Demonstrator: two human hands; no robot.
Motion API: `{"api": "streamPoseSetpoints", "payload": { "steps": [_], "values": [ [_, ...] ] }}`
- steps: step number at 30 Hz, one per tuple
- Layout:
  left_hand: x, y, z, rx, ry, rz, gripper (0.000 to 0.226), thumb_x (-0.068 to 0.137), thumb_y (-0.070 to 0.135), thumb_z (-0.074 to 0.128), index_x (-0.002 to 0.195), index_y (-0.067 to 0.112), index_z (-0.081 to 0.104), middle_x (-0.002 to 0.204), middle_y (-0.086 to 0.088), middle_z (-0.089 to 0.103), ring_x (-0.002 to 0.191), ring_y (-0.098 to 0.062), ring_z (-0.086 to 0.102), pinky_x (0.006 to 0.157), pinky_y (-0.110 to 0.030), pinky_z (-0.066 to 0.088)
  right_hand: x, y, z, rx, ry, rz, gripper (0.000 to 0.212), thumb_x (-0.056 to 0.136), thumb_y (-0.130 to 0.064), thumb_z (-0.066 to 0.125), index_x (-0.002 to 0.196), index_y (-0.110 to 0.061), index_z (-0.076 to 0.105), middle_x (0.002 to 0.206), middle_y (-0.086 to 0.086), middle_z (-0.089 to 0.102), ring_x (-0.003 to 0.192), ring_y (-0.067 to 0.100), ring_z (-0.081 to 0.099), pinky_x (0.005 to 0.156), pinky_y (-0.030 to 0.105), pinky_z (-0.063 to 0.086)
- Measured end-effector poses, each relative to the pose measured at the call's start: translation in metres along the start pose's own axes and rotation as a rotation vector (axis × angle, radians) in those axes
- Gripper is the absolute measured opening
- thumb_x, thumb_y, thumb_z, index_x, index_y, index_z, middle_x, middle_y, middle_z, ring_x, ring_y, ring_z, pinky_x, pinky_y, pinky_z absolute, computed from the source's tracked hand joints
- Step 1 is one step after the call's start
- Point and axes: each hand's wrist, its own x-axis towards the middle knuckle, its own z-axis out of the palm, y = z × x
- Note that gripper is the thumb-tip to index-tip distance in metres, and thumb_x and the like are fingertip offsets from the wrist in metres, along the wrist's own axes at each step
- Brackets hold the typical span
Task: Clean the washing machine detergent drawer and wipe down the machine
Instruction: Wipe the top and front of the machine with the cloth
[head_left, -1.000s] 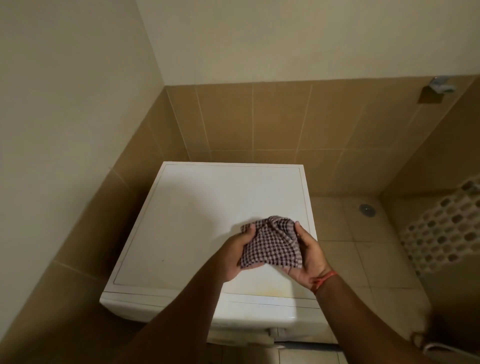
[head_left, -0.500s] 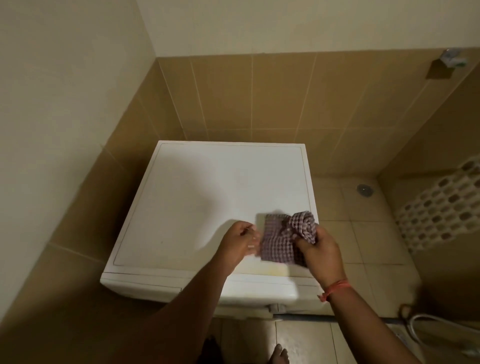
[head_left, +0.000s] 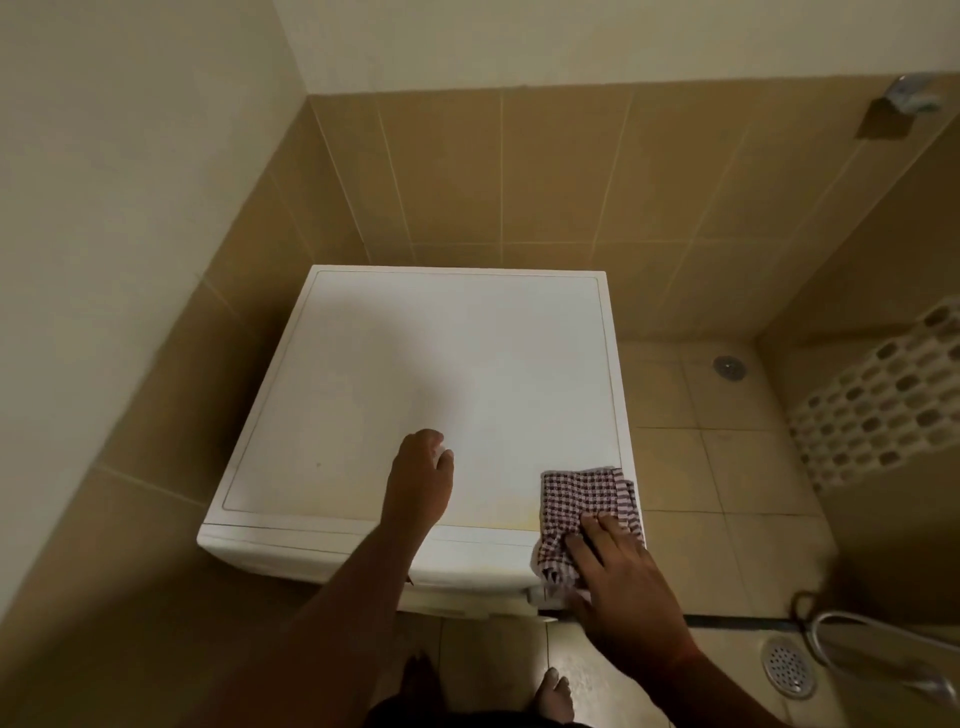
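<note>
Pressed the right hand (head_left: 618, 582) flat onto the near edge of the checked cloth (head_left: 582, 499), fingers spread, pinching nothing. Half a second before, had gripped that cloth bunched in the air between both hands; now laid it down, mostly unfolded, on the front right corner of the washing machine (head_left: 415, 364), with one ragged end draped over the front lip. Let go with the left hand (head_left: 421, 483) and set it down well apart from the cloth, near the middle of the front edge, knuckles up, fingers loosely bent and close together, holding nothing visible. Probably braced there for balance.

Read the change as the end of folding and the start of wiping: cloth in contact with the lid, one palm on it, ready for a sweep. Judged the wipe barely begun, with a faint yellowish stain near the front edge just left of the cloth and small specks toward the front left. Saw nothing of the detergent drawer, hidden below the front lip, so could not tell clean from dirty there.

Beyond the machine, found tan wall tiles behind and to the left, a tiled floor (head_left: 727, 467) on the right with a small round drain (head_left: 729, 366), and bare feet (head_left: 556, 696) below.
</note>
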Motion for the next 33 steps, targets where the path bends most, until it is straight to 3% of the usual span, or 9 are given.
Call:
{"api": "streamPoseSetpoints", "payload": {
  "steps": [2, 5, 8, 11, 14, 20, 28, 31, 33],
  "values": [
    [-0.003, -0.001, -0.001, 0.015, 0.031, 0.003, 0.027, 0.096, 0.018, 0.055, 0.122, 0.009, 0.058, 0.121, -0.009, 0.059, 0.111, -0.024, 0.059, 0.098, -0.038, 0.049, -0.001, -0.001, -0.001, 0.061, 0.029, 0.021, 0.052, 0.091, -0.062, 0.045, 0.127, -0.026, 0.057, 0.134, 0.002, 0.058, 0.126, 0.028, 0.053, 0.104, 0.048, 0.046],
    [-0.01, -0.001, -0.001, 0.078, 0.089, 0.074, 0.03, 0.095, 0.019, 0.055, 0.121, 0.005, 0.058, 0.119, -0.012, 0.061, 0.11, -0.03, 0.06, 0.098, -0.042, 0.048, 0.014, 0.002, 0.002, 0.09, 0.092, 0.025, 0.046, 0.095, -0.05, 0.04, 0.131, -0.026, 0.052, 0.127, 0.001, 0.055, 0.121, 0.025, 0.05, 0.103, 0.045, 0.044],
    [-0.011, -0.005, 0.002, 0.367, 0.095, 0.265, 0.053, 0.092, 0.042, 0.041, 0.127, 0.004, 0.052, 0.126, -0.015, 0.059, 0.115, -0.036, 0.059, 0.1, -0.052, 0.044, 0.044, 0.002, 0.003, 0.011, 0.116, 0.035, 0.058, 0.092, -0.046, 0.043, 0.144, -0.021, 0.044, 0.123, 0.007, 0.054, 0.115, 0.029, 0.05, 0.101, 0.048, 0.043],
    [-0.013, -0.004, 0.004, 0.647, -0.024, 0.365, 0.071, 0.093, 0.057, 0.033, 0.149, 0.014, 0.03, 0.156, -0.016, 0.032, 0.143, -0.035, 0.032, 0.114, -0.061, 0.021, 0.069, 0.001, 0.003, -0.009, 0.07, 0.109, 0.063, 0.087, -0.048, 0.041, 0.144, -0.021, 0.046, 0.136, 0.015, 0.05, 0.124, 0.035, 0.046, 0.106, 0.053, 0.04],
    [-0.016, -0.004, 0.005, 0.736, -0.074, 0.416, 0.077, 0.094, 0.065, 0.024, 0.157, 0.022, 0.014, 0.164, -0.013, 0.011, 0.15, -0.035, 0.012, 0.117, -0.062, 0.009, 0.061, 0.002, 0.009, -0.026, 0.012, 0.079, 0.064, 0.092, -0.048, 0.035, 0.15, -0.021, 0.038, 0.155, 0.018, 0.034, 0.143, 0.038, 0.03, 0.115, 0.054, 0.029],
    [-0.036, -0.017, 0.016, 0.776, -0.142, 0.332, 0.079, 0.093, 0.071, 0.006, 0.157, 0.027, -0.001, 0.165, -0.008, -0.005, 0.152, -0.033, 0.0, 0.117, -0.064, 0.004, 0.011, 0.006, 0.018, 0.009, -0.038, -0.03, 0.063, 0.096, -0.053, 0.035, 0.152, -0.024, 0.033, 0.158, 0.012, 0.033, 0.145, 0.034, 0.031, 0.115, 0.055, 0.029],
    [-0.039, -0.006, 0.014, 0.767, -0.157, 0.246, 0.08, 0.086, 0.074, -0.006, 0.153, 0.032, -0.02, 0.16, -0.004, -0.03, 0.148, -0.029, -0.025, 0.116, -0.058, -0.014, 0.094, 0.01, 0.007, -0.017, -0.102, 0.024, 0.069, 0.094, -0.051, 0.007, 0.157, -0.025, 0.015, 0.164, 0.012, 0.012, 0.151, 0.033, 0.007, 0.122, 0.05, 0.005],
    [-0.035, -0.002, 0.012, 0.745, -0.134, 0.23, 0.079, 0.088, 0.074, -0.003, 0.153, 0.032, -0.021, 0.16, -0.003, -0.03, 0.147, -0.028, -0.026, 0.115, -0.057, -0.015, 0.07, 0.008, 0.01, -0.011, -0.093, -0.004, 0.065, 0.098, -0.05, 0.014, 0.157, -0.024, 0.015, 0.164, 0.013, 0.013, 0.151, 0.034, 0.009, 0.121, 0.052, 0.009],
    [-0.034, -0.005, 0.011, 0.739, -0.13, 0.214, 0.079, 0.088, 0.074, -0.002, 0.152, 0.032, -0.022, 0.16, -0.004, -0.03, 0.147, -0.028, -0.027, 0.116, -0.058, -0.013, 0.047, 0.007, 0.013, 0.006, -0.088, -0.021, 0.062, 0.098, -0.049, 0.025, 0.155, -0.024, 0.026, 0.161, 0.013, 0.024, 0.149, 0.034, 0.02, 0.119, 0.053, 0.019]
  ]
}}
